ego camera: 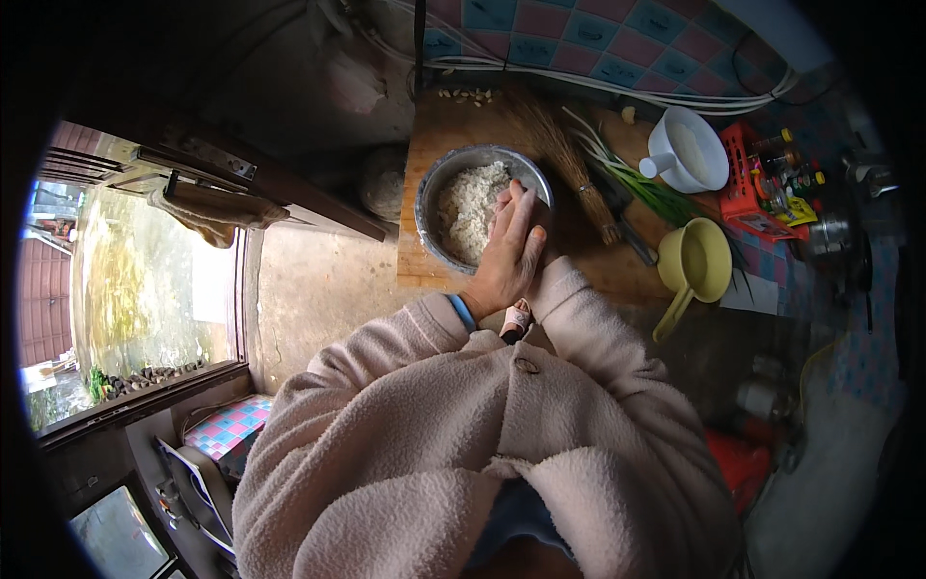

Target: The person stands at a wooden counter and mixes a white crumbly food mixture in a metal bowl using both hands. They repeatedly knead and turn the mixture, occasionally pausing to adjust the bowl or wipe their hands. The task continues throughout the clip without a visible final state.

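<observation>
A round metal bowl (427,230) stands on a wooden board (414,269) and holds a rough, crumbly white dough (466,210). Over the bowl's right side, my left hand (506,253) lies across my right hand (537,217), the two pressed together. Flour or dough clings to the fingers. A blue band shows at my left wrist. Most of my right hand is hidden under the left, so its fingers and anything within them cannot be made out.
Right of the bowl lie a straw whisk broom (571,174), a knife (636,242) and green onions (662,197). Beyond are a white dipper (705,155) with pale powder, a yellow dipper (694,260) and a red basket (738,177) of bottles. An open door (289,192) stands left.
</observation>
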Tool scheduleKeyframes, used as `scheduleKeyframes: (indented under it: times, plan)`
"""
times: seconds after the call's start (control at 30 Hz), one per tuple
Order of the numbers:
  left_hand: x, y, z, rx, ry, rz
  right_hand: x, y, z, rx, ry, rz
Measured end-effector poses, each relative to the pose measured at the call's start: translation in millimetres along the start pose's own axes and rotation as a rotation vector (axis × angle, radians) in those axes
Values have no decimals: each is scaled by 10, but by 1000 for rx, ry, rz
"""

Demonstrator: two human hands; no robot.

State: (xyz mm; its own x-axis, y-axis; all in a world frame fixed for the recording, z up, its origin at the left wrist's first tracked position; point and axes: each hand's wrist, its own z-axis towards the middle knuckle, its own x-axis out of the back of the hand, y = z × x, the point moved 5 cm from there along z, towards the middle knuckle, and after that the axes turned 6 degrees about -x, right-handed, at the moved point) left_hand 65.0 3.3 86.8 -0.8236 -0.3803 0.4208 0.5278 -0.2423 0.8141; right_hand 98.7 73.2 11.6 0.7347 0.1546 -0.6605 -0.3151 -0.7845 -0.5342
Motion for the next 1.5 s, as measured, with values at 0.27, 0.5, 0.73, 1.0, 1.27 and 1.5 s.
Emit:
scheduleKeyframes:
  times: [0.27,0.5,0.73,1.0,1.27,1.5]
  plan:
    - [494,-196,147,-102,172,712,-231,-77,-265,-230,21,67]
    - [674,-327,259,-137,88,685,48,-240,-228,-23,71,-220]
    - [1116,-1191,-442,414,199,627,806,-1217,-347,937,532,-1588]
    - [644,-1344,-899,1023,381,-343,1194,-1157,124,606,609,-2084]
    - [1477,-542,-1610,1053,835,-341,874,-978,-274,483,16,-1558]
    - [1980,-519,-2491,1007,1015,-320,1305,-682,-527,123,54,-878]
